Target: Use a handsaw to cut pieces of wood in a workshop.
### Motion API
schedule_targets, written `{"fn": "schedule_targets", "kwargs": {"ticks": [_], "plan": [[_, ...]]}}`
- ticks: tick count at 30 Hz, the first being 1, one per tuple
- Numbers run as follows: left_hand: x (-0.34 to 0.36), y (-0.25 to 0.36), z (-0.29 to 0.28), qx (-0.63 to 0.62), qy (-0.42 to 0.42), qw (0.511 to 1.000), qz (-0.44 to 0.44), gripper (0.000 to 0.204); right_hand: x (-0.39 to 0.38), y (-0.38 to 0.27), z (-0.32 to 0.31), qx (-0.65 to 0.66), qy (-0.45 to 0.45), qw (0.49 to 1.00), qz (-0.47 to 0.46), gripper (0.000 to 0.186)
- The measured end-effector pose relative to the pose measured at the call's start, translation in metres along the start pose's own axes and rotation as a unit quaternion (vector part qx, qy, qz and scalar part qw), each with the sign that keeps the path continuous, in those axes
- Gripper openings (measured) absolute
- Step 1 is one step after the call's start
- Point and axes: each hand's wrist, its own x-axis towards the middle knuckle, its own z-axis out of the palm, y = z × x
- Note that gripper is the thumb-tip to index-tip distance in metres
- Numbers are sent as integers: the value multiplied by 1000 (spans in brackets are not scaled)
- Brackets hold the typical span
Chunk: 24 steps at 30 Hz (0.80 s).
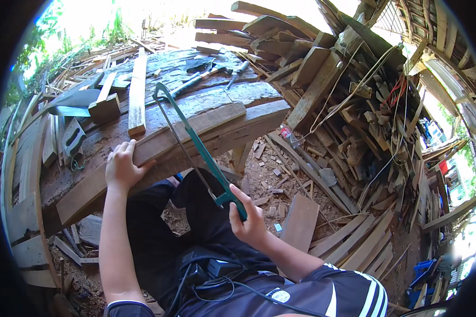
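My right hand (248,219) is closed round the handle of a green-framed hacksaw (193,138). Its thin blade slants across a long wooden plank (219,115) at the near edge of the bench; whether it bites into the wood I cannot tell. Farther left, my left hand (122,168) grips the same plank, fingers over the top and thumb along the near side. A pale wooden batten (137,87) lies with its near end just beyond my left fingers.
On the rough wooden bench (82,158) are a handsaw (74,140), a wooden block (104,109) and a blue-handled tool (188,83). A tall pile of scrap wood (349,105) rises at the right. Boards (300,224) and wood chips cover the ground below.
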Motion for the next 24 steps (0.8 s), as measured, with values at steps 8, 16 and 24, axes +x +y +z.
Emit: {"fn": "schedule_targets", "kwargs": {"ticks": [8, 16, 24], "plan": [[6, -4, 4, -13, -7, 1000, -4, 83, 95, 9, 53, 35, 33, 996, -73, 52], [3, -2, 1, -18, -23, 999, -21, 85, 120, 4, 66, 19, 5, 998, -63, 54], [5, -5, 4, 2, -7, 1000, 9, 86, 16, -11, -13, -51, 9, 998, -42, 49]]}}
